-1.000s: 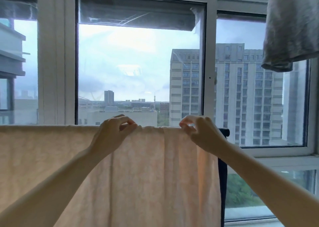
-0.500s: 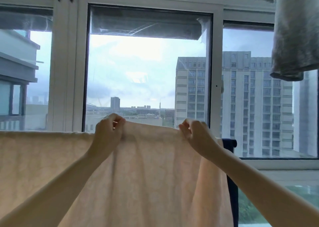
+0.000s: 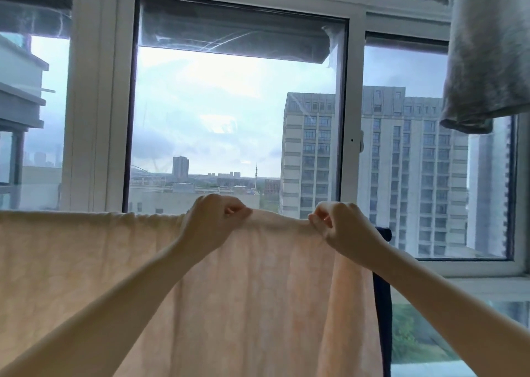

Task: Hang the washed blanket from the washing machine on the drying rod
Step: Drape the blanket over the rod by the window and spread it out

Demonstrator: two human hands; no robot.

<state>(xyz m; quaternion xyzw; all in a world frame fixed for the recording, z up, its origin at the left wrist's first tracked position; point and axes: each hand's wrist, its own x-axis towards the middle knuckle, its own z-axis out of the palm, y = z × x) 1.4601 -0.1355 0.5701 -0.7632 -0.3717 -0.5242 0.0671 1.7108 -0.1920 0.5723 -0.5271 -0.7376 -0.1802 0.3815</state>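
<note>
1. Change since the earlier frames: both hands have lifted the top fold of the blanket [image 3: 252,287], so it now arches between them instead of lying flat along the line. The left hand [image 3: 213,221] has closed from a loose fingertip touch into a firmer pinch, and the view has tilted up.
2. Grip: the left hand is pinched shut on the top fold. The right hand [image 3: 341,227] is likewise closed on the fold, thumb against curled fingers. The two hands are near each other, with a short span of cloth between.
3. Blanket position: draped over the rod, hanging down in front of the person. It spreads far to the left of the left hand and ends just right of the right hand. The rod itself is hidden under the cloth, except for a dark end cap [image 3: 383,233] just beside the right wrist.
4. Risk: the blanket's right edge sits close to the rod's end. A pull to the right could slip it off the end.
5. Risk: wet cloth is probably heavy. Lifting the fold clear of the rod may let the longer side drag the rest over.
6. Risk: uneven tugs could leave bunched folds that dry slowly.
7. A grey cloth [image 3: 487,52] hangs overhead at the right, well apart.
</note>
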